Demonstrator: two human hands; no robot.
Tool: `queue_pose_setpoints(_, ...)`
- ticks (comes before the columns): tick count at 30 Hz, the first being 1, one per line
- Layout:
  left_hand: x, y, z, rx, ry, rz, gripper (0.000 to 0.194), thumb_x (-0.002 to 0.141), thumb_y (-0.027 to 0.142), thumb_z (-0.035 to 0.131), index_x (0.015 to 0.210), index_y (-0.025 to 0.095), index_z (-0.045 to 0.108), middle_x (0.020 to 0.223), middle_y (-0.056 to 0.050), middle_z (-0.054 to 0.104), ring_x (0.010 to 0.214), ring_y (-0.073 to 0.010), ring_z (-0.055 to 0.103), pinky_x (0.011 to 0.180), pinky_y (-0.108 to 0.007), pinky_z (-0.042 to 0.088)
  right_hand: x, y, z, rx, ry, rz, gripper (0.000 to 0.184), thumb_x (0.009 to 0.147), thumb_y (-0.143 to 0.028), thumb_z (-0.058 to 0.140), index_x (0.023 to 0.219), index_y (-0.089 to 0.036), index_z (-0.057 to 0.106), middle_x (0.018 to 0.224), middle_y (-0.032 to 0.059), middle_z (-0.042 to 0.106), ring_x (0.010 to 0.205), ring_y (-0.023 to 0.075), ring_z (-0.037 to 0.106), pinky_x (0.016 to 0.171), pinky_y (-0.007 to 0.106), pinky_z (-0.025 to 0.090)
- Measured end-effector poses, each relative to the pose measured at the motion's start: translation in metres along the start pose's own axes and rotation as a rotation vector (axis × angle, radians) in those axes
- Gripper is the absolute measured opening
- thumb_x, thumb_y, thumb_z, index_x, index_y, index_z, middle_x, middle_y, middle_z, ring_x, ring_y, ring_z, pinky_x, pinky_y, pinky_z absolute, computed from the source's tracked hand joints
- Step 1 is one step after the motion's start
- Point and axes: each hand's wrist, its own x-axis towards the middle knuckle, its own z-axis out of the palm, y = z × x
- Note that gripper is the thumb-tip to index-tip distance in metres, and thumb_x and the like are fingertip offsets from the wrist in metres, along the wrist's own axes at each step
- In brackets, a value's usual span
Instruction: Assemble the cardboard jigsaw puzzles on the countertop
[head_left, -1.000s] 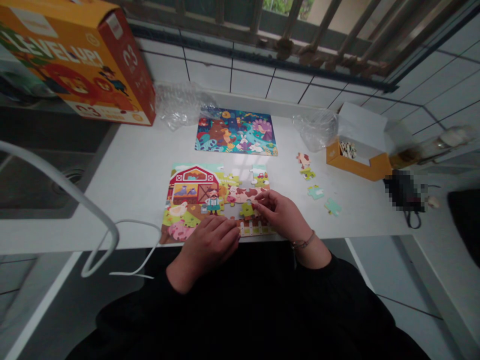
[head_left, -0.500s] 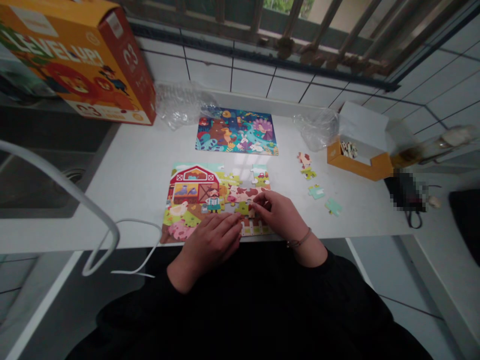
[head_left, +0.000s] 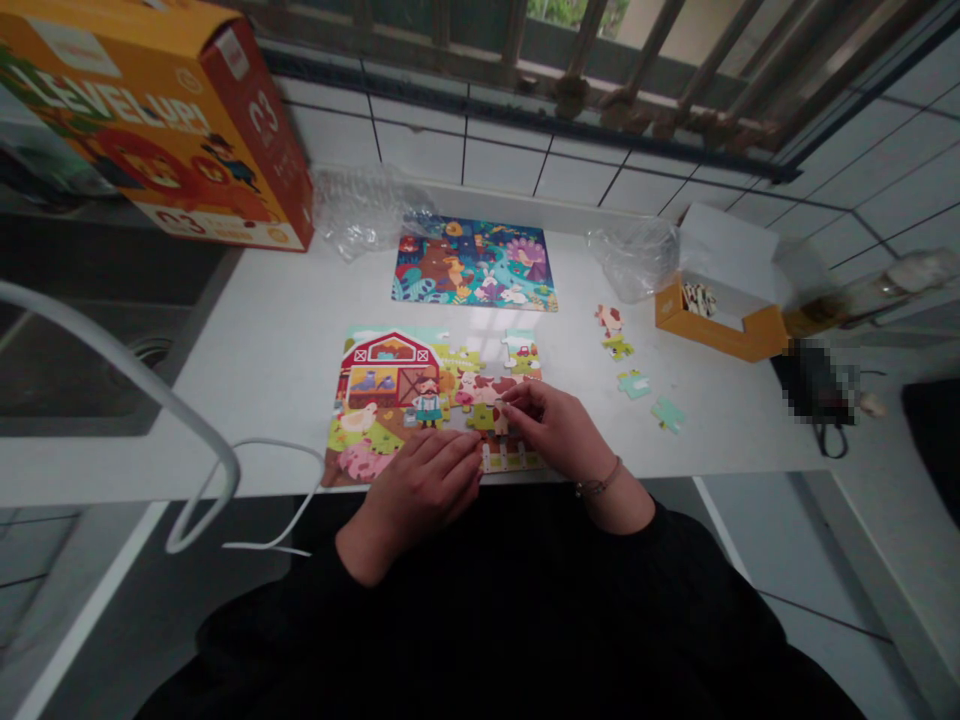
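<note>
A farm jigsaw puzzle (head_left: 386, 385) with a red barn, a farmer and a spotted cow lies near the front edge of the counter, with gaps at its top and middle. My right hand (head_left: 559, 425) pinches a small brown and green puzzle piece (head_left: 500, 420) over the lower right of the picture, below the cow. Flat on the puzzle's lower edge rests my left hand (head_left: 427, 475), fingers stretched out and holding nothing. Several loose pieces lie to the right, among them a pink and brown one (head_left: 609, 319) and a pale green one (head_left: 667, 413).
Behind the farm picture lies a dark blue forest puzzle (head_left: 472, 265). An orange box (head_left: 180, 140) stands at the back left by the sink (head_left: 90, 395). Clear plastic wrap (head_left: 634, 258) and a small open box (head_left: 720, 330) are at the right. A white cable (head_left: 172, 400) crosses the left side.
The piece in my right hand has shifted and turned slightly, now showing more plainly below the cow. My left hand has hardly moved.
</note>
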Motion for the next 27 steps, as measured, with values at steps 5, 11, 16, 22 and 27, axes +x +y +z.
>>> queue_pose_setpoints(5, -0.005, 0.001, -0.001, -0.019, 0.109, -0.013, 0.021, 0.097, 0.018, 0.075, 0.118, 0.019, 0.071, 0.124, -0.011, 0.08, 0.111, -0.0292, 0.072, 0.1, -0.048, 0.06, 0.006, -0.004, 0.007, 0.048, 0.012, 0.015, 0.011, 0.102, -0.03, 0.07, 0.11, -0.024, 0.073, 0.097, 0.0018, 0.082, 0.082, 0.0177, 0.077, 0.073, 0.031, 0.057)
queue_pose_setpoints(11, -0.003, 0.002, -0.002, 0.011, 0.143, -0.033, 0.019, 0.097, 0.017, 0.074, 0.115, 0.021, 0.071, 0.12, -0.01, 0.081, 0.108, -0.0284, 0.074, 0.097, -0.047, 0.06, 0.009, -0.021, 0.025, -0.112, 0.045, 0.0, 0.006, 0.1, -0.023, 0.075, 0.106, -0.024, 0.074, 0.099, 0.0014, 0.083, 0.083, 0.0169, 0.078, 0.077, 0.03, 0.057)
queue_pose_setpoints(16, -0.002, 0.002, 0.001, 0.03, 0.113, -0.064, 0.023, 0.099, 0.018, 0.072, 0.122, 0.02, 0.072, 0.13, -0.011, 0.08, 0.117, -0.0304, 0.074, 0.102, -0.049, 0.059, 0.007, -0.025, 0.033, -0.262, 0.094, -0.058, 0.003, 0.101, -0.022, 0.075, 0.102, -0.023, 0.072, 0.093, 0.0007, 0.08, 0.081, 0.0169, 0.074, 0.077, 0.031, 0.053)
queue_pose_setpoints(22, 0.003, 0.002, 0.003, 0.056, 0.042, -0.103, 0.035, 0.101, 0.017, 0.068, 0.136, 0.019, 0.071, 0.138, -0.013, 0.078, 0.125, -0.0319, 0.073, 0.108, -0.05, 0.057, 0.006, -0.022, 0.038, -0.343, 0.099, -0.122, 0.007, 0.1, -0.018, 0.073, 0.096, -0.023, 0.069, 0.094, 0.003, 0.076, 0.087, 0.02, 0.069, 0.084, 0.034, 0.053)
queue_pose_setpoints(27, 0.004, 0.002, 0.003, 0.054, 0.024, -0.117, 0.036, 0.102, 0.018, 0.067, 0.137, 0.02, 0.073, 0.135, -0.013, 0.079, 0.121, -0.0319, 0.074, 0.104, -0.05, 0.057, 0.007, -0.019, 0.039, -0.371, 0.096, -0.187, 0.01, 0.101, -0.016, 0.07, 0.095, -0.024, 0.068, 0.097, 0.005, 0.074, 0.098, 0.0232, 0.069, 0.092, 0.037, 0.054)
